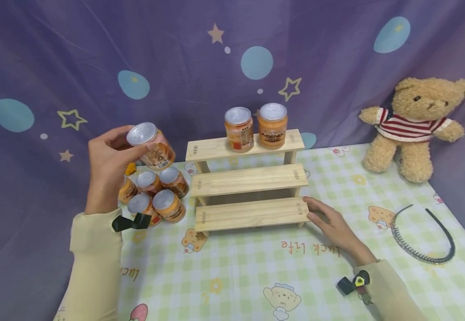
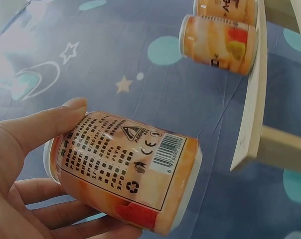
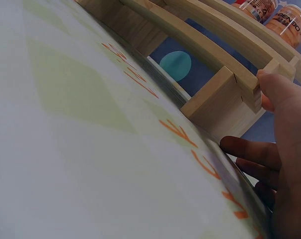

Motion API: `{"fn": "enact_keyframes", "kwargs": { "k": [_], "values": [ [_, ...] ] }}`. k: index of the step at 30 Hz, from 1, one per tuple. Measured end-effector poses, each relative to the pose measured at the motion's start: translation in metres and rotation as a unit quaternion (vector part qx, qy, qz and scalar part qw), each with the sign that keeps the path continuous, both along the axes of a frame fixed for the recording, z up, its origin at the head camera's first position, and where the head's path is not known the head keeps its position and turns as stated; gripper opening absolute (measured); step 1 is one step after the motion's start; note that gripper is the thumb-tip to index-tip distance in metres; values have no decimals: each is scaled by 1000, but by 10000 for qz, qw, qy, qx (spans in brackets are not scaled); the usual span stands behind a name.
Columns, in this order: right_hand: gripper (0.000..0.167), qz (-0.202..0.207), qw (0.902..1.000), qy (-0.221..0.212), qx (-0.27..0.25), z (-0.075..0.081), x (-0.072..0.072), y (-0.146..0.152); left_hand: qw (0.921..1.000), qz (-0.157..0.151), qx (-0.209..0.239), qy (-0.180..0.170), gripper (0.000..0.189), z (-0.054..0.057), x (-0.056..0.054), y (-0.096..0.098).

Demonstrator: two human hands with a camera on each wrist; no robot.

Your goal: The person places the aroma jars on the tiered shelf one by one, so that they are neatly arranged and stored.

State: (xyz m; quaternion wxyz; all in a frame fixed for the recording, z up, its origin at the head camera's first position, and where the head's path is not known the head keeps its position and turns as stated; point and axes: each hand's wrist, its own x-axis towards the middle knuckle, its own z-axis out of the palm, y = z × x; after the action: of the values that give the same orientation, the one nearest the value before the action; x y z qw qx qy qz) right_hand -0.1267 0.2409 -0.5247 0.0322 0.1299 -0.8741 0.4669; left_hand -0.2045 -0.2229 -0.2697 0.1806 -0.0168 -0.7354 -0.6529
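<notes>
My left hand point(image 1: 110, 158) grips an orange can point(image 1: 156, 149) with a silver lid, raised and tilted left of a three-step wooden rack point(image 1: 250, 214). In the left wrist view, the thumb lies on one side of that can point(image 2: 125, 169) and the fingers on the other; its printed label and barcode face the camera. Two similar cans point(image 1: 272, 127) stand side by side on the top step. My right hand point(image 1: 333, 225) is at the right end of the lowest step. In the right wrist view, its thumb touches the step's end, with the fingers extended lower down.
Several more orange cans point(image 1: 169, 206) stand grouped on the checked tablecloth point(image 1: 232, 272), left of the rack. A teddy bear point(image 1: 411, 125) in a striped shirt sits at the back right. A dark toothed headband point(image 1: 425, 256) lies at the right. A purple curtain point(image 1: 184, 53) hangs behind.
</notes>
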Motion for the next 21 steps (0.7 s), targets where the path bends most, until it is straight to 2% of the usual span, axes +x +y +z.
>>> {"fn": "enact_keyframes", "kwargs": {
  "k": [5,12,21],
  "values": [
    [48,39,10000,27,-29,-1,-1,1,9996,-237,-156,21,48,1,-9,18],
    [47,34,10000,38,20,-3,-2,2,9989,-394,-265,41,44,2,-25,45],
    [47,-1,10000,60,49,-2,-1,2,9969,-498,-600,-87,47,-7,-44,73]
  ]
}}
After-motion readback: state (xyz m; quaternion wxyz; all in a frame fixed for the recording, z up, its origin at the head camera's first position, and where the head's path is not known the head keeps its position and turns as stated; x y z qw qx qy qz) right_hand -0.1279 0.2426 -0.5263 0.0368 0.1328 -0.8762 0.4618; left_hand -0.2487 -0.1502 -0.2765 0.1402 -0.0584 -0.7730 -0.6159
